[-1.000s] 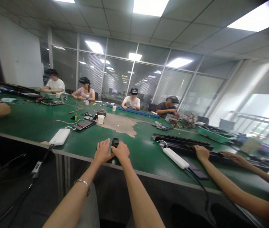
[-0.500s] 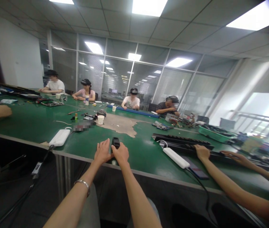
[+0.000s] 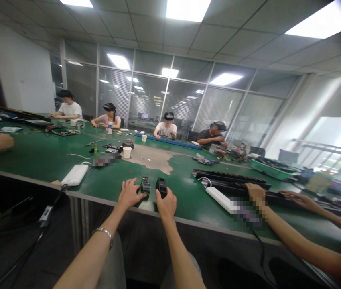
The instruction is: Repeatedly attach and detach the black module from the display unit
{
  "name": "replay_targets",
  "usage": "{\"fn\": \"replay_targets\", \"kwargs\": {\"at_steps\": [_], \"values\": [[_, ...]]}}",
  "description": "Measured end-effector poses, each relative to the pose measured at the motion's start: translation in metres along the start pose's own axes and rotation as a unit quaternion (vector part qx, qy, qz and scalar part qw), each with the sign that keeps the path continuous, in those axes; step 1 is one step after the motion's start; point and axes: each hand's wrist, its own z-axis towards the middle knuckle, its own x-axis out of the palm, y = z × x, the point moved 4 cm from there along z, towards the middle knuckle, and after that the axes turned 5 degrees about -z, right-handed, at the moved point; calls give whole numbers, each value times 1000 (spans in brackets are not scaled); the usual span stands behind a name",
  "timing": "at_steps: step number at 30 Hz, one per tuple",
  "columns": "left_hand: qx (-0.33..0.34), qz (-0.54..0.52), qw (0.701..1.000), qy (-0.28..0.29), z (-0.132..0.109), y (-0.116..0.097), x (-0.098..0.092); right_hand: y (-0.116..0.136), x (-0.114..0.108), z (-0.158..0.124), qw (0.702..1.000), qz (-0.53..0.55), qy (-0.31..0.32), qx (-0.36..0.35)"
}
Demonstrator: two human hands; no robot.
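A small green circuit board with raised parts (image 3: 145, 185) sits on the green table close to its front edge, between my hands. To its left, my left hand (image 3: 129, 193) is open, fingers spread over the tabletop and thumb reaching toward the board's near side. Whether the thumb touches it, I cannot tell. My right hand (image 3: 167, 204) grips a black plastic housing (image 3: 161, 186) with openings in its top, held just right of the board and apart from it. The hand covers the housing's near end.
A white power strip (image 3: 76, 174) lies to the left and another white power strip (image 3: 218, 198) to the right. Beyond stand a paper cup (image 3: 127, 152) and loose parts. At right, a neighbour's hand (image 3: 256, 194) rests by long black rails (image 3: 230, 178). Co-workers sit opposite.
My right hand has moved right with the black housing, away from my left hand. The green circuit board now shows where the housing was. My left hand has hardly moved.
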Motion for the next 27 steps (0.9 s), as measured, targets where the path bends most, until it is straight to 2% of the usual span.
{"fn": "replay_targets", "kwargs": {"at_steps": [4,9,18,21,27], "values": [[-4,1,1000,2,0,-2,0,-2,2,-4,999,-28,0,-17],[-12,-1,1000,-2,-1,-5,-1,1,-4,-7,997,-61,36,-9],[-8,-13,1000,-7,-1,-4,-4,9,-12,-5,998,-27,57,14],[-14,-17,1000,-9,-1,-2,-3,22,-11,3,997,20,64,40],[-11,-19,1000,-16,-1,-1,-3,73,-9,13,996,52,64,17]]}}
